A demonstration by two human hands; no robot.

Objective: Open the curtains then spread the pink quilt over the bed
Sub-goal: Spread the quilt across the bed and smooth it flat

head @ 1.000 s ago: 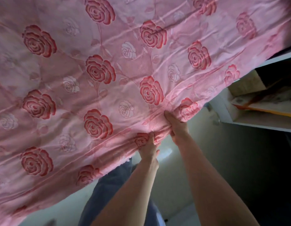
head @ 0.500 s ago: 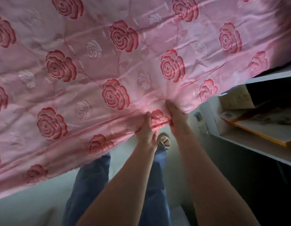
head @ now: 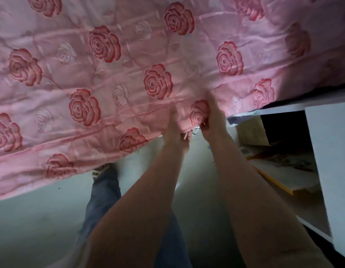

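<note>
The pink quilt (head: pixel 129 74), patterned with red and pale roses, fills the upper part of the head view and lies broadly opened out, its near edge running slantwise from lower left up toward the right. The person grips that edge with both hands set close together. The left hand (head: pixel 176 130) has its fingers curled round the hem, and the right hand (head: pixel 211 120), just beside it, pinches a small fold of cloth with a rose on it, thumb on top. The picture is a little blurred there, so how each finger lies cannot be told. The bed itself is hidden under the quilt. The person's legs in blue jeans (head: pixel 102 200) stand on the pale floor (head: pixel 32 219) just below the hanging edge. To the right a white shelf unit (head: pixel 332 151) holds papers or books (head: pixel 280 171), and the quilt's right corner hangs just above its top. No curtains are in view, so whether they have been opened cannot be told from here, though the quilt is brightly lit. The spreading looks well advanced, since most of the cloth lies flat with only shallow creases. What seems left is to draw this edge and the right corner down evenly, smooth the surface and let go.
</note>
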